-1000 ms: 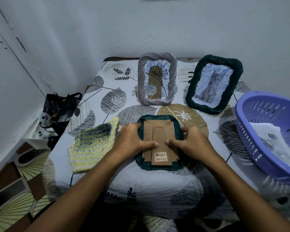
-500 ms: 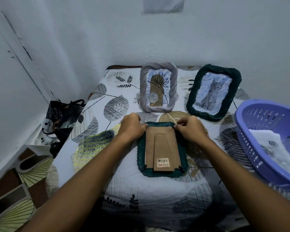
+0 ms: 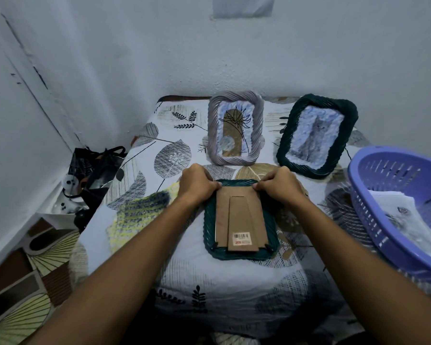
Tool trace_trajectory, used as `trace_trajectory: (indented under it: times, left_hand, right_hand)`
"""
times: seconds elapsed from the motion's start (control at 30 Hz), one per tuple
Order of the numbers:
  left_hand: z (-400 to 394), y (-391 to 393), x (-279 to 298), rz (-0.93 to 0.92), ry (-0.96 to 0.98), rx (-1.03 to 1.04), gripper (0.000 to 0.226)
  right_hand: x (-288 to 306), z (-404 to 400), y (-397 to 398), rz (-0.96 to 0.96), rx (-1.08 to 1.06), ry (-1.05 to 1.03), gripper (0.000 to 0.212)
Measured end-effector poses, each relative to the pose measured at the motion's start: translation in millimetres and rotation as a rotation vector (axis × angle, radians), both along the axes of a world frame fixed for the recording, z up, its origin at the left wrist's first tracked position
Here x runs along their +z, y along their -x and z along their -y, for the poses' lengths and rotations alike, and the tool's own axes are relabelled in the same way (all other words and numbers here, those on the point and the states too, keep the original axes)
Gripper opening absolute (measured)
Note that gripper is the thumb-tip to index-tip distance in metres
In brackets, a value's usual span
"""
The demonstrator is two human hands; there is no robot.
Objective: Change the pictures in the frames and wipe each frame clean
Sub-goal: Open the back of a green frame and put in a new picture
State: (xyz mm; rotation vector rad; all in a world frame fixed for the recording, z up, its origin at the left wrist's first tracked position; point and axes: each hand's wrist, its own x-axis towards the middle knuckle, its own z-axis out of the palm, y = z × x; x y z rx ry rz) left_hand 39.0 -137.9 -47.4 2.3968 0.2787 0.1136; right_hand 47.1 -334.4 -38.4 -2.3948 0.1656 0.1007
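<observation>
Leaf-print cloth (image 3: 184, 277) covered the desk, pushed into a pale wall corner. Green frame (image 3: 239, 255) lay face down at centre, cardboard backing (image 3: 241, 217) up. Left hand (image 3: 197, 183) and right hand (image 3: 279, 184) sat at the frame's far corners, fingers pinched closed on the backing's top edge. Behind the frame stood a grey frame (image 3: 235, 128) and a second green frame (image 3: 316, 135). Left of it, a knitted cloth (image 3: 137, 215); right, a purple basket (image 3: 393, 202) holding papers.
</observation>
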Motion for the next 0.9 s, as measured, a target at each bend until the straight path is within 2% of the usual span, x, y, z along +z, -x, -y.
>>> trace_trajectory:
  times: [0.33,0.63,0.9]
  left_hand:
    - [-8,2,5,-0.03,0.055,-0.07,0.014]
    - [-10,4,11,-0.068,0.076,-0.105,0.005]
    - [-9,11,11,-0.019,0.016,-0.116,0.014]
  right_hand:
    - [1,4,-3,-0.004,0.041,-0.032,0.004]
    - [-6,9,-12,-0.004,0.071,-0.024,0.005]
    - [-4,9,-1,0.041,0.082,-0.024,0.01]
